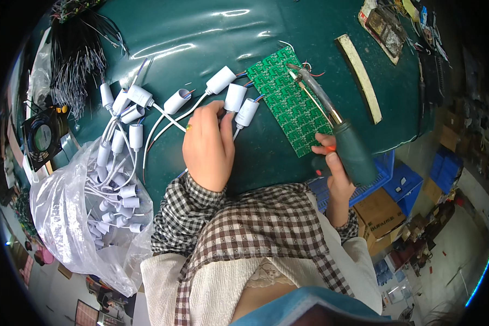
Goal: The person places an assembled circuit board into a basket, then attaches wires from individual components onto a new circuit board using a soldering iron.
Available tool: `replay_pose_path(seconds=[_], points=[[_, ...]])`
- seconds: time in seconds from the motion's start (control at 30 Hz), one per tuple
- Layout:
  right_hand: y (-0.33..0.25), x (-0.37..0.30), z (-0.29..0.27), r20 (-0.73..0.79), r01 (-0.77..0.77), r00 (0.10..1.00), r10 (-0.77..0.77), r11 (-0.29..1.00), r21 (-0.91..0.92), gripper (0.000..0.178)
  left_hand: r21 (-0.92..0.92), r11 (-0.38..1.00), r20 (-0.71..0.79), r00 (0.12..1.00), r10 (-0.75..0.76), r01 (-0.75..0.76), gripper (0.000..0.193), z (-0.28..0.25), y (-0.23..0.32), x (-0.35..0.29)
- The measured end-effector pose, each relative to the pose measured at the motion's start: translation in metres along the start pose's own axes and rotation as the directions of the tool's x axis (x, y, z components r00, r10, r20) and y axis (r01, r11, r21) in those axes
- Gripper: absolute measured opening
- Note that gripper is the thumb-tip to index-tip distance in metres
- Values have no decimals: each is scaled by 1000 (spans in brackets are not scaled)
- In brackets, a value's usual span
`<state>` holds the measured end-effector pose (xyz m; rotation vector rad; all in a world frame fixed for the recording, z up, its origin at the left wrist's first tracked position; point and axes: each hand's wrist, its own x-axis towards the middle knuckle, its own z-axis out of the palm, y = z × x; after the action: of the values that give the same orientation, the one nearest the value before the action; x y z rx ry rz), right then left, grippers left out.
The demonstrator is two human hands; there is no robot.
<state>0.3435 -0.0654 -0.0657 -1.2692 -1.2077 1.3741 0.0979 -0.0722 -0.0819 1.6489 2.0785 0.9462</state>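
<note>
Table: dark green. Circuit-board panel: bright green, paler tracery. Cylindrical sockets: white. Soldering-iron handle: dark green. Sleeves: black-and-white check. Apron: brown-and-white check. Strip toward table's right edge: cream.

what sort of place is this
Probably a small electronics workshop: a soldering iron in the right hand, a green circuit board, and a plastic bag of white sockets.

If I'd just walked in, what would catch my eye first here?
Probably the bright green circuit board, lying slanted on the dark tabletop, above and right of the picture's middle. Beside it, the person's right grip holds a thick-handled soldering iron, its tip pointing over the board. At left, a clear plastic bag bulges with white sockets.
</note>
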Motion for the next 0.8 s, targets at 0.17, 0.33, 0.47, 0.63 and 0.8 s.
replay_pose_path(seconds=[0.17, 0.33, 0.47, 0.63, 0.8], points=[[11, 17, 1, 36, 12, 999, -20, 974, 227, 38, -34, 992, 165, 980, -111, 118, 24, -15, -1, 5], [26, 24, -7, 8, -25, 1000, 24, 919, 394, 37, 221, 960, 76, 984, 160, -173, 27, -24, -1, 19], [34, 25, -12, 2, 0, 1000, -1, 905, 426, 34, 324, 903, 1, 955, 298, -282, 27, -32, 4, 40], [35, 22, -11, 20, -1, 1000, -7, 919, 393, 33, 360, 826, 53, 894, 446, -433, 26, -28, -27, 78], [32, 24, -8, 7, -3, 1000, 0, 919, 394, 31, 56, 986, 26, 988, 153, -154, 52, -25, -28, 67]])
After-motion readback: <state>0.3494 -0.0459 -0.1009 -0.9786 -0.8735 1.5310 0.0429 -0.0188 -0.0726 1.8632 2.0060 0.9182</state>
